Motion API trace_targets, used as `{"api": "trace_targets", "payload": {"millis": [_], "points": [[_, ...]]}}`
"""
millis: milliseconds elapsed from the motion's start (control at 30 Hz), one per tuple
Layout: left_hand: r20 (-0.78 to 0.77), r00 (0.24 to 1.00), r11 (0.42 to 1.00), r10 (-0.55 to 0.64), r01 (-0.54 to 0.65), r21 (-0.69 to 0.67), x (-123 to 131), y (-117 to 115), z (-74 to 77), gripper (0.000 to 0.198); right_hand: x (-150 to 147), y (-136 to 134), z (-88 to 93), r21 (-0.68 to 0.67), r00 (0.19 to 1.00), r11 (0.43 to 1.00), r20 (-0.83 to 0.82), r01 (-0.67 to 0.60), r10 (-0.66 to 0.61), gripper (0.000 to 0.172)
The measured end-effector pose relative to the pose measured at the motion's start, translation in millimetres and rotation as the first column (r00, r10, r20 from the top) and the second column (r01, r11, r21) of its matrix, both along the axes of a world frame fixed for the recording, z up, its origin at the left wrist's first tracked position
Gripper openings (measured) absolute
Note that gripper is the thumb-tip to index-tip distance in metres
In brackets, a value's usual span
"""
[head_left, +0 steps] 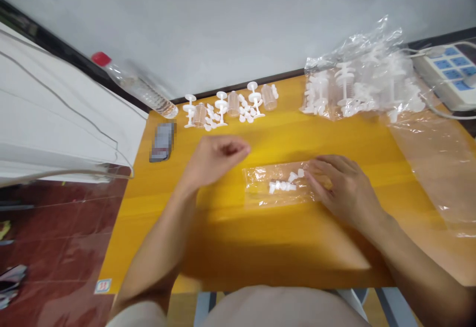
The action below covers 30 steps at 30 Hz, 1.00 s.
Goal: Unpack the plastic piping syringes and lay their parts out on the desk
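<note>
A small clear plastic bag (277, 184) with several little white caps inside lies in the middle of the yellow table (290, 138). My right hand (344, 188) rests palm down on the bag's right end, fingers curled onto it. My left hand (215, 157) hovers just left of the bag, fingers loosely closed in a pinch; what they hold, if anything, is too small to see. Behind my left hand stands a row of white plungers, clear small cups and loose white caps (232, 107).
A larger clear bag of white plastic parts (357, 81) lies at the back right. A flat empty plastic bag (439, 163) covers the right side. A power strip (451, 74) sits far right, a water bottle (136, 86) and a phone (162, 142) at the left.
</note>
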<state>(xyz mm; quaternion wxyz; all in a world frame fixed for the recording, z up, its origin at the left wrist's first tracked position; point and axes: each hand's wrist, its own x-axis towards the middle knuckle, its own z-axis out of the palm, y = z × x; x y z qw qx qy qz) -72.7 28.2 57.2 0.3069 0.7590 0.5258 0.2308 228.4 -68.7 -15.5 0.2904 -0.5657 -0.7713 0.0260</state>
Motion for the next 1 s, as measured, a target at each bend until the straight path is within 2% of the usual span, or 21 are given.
{"api": "trace_targets", "payload": {"millis": [67, 133, 200, 300, 400, 500, 567, 633, 700, 733, 800, 867, 933, 1000], "points": [[0.019, 0.999, 0.973, -0.037, 0.041, -0.228, -22.2, -40.8, -17.2, 0.023, -1.2, -6.7, -5.7, -0.004, 0.998, 1.0, 0.049, -0.029, 0.029, 0.029], [0.013, 0.996, 0.939, -0.087, 0.086, -0.332, -25.3, -64.4, -40.0, 0.022, -3.8, -10.4, -14.7, 0.001, 0.994, 0.998, 0.095, -0.058, 0.058, 0.03], [-0.001, 0.994, 0.947, -0.106, 0.101, -0.306, -11.7, -74.4, -61.4, 0.022, -7.4, -12.1, -24.6, 0.005, 0.989, 0.996, 0.126, -0.084, 0.083, 0.031], [-0.074, 0.996, 0.989, -0.057, 0.047, -0.139, 17.2, -78.9, -81.8, 0.024, -12.4, -13.6, -37.1, 0.019, 0.986, 0.995, 0.136, -0.096, 0.092, 0.033], [-0.127, 0.991, 0.999, -0.035, 0.034, -0.012, 22.7, -82.6, -82.4, 0.019, -13.3, -14.8, -43.9, 0.038, 0.989, 0.995, 0.121, -0.087, 0.082, 0.035], [-0.071, 0.996, 0.999, -0.044, 0.043, -0.017, 0.3, -73.8, -58.3, 0.021, -11.1, -14.2, -44.7, 0.039, 0.993, 0.997, 0.102, -0.066, 0.061, 0.035], [-0.071, 0.997, 1.0, 0.03, -0.03, -0.005, -11.5, -50.1, -32.0, 0.025, -9.9, -12.7, -43.3, 0.037, 0.995, 0.998, 0.09, -0.053, 0.05, 0.034], [-0.151, 0.985, 0.994, 0.08, -0.068, 0.088, -5.3, -10.2, -6.8, 0.022, -9.8, -11.0, -41.6, 0.032, 0.996, 0.998, 0.081, -0.046, 0.043, 0.034], [-0.245, 0.969, 0.98, 0.016, 0.034, 0.197, 22.4, 40.8, 8.8, 0.017, -10.4, -9.8, -40.7, 0.022, 0.996, 0.999, 0.076, -0.04, 0.038, 0.034], [-0.264, 0.964, 0.966, -0.008, 0.075, 0.247, 42.4, 67.5, 11.8, 0.017, -10.9, -9.4, -40.6, 0.017, 0.997, 0.999, 0.074, -0.038, 0.037, 0.035], [-0.346, 0.934, 0.959, -0.091, 0.175, 0.222, 87.2, 117.0, 9.1, 0.013, -11.5, -9.4, -41.0, 0.008, 0.997, 0.999, 0.071, -0.034, 0.034, 0.035], [-0.446, 0.887, 0.965, -0.121, 0.211, 0.157, 127.9, 155.3, -1.2, 0.011, -11.7, -9.9, -41.7, 0.001, 0.997, 1.0, 0.067, -0.025, 0.025, 0.036], [-0.534, 0.835, 0.971, -0.132, 0.217, 0.099, 156.1, 180.9, -14.1, 0.012, -11.5, -10.2, -42.3, -0.003, 0.998, 1.0, 0.062, -0.015, 0.016, 0.036], [-0.572, 0.81, 0.977, -0.125, 0.202, 0.072, 170.6, 196.6, -25.4, 0.016, -10.9, -10.1, -42.6, -0.013, 0.998, 1.0, 0.06, -0.01, 0.011, 0.035]]}}
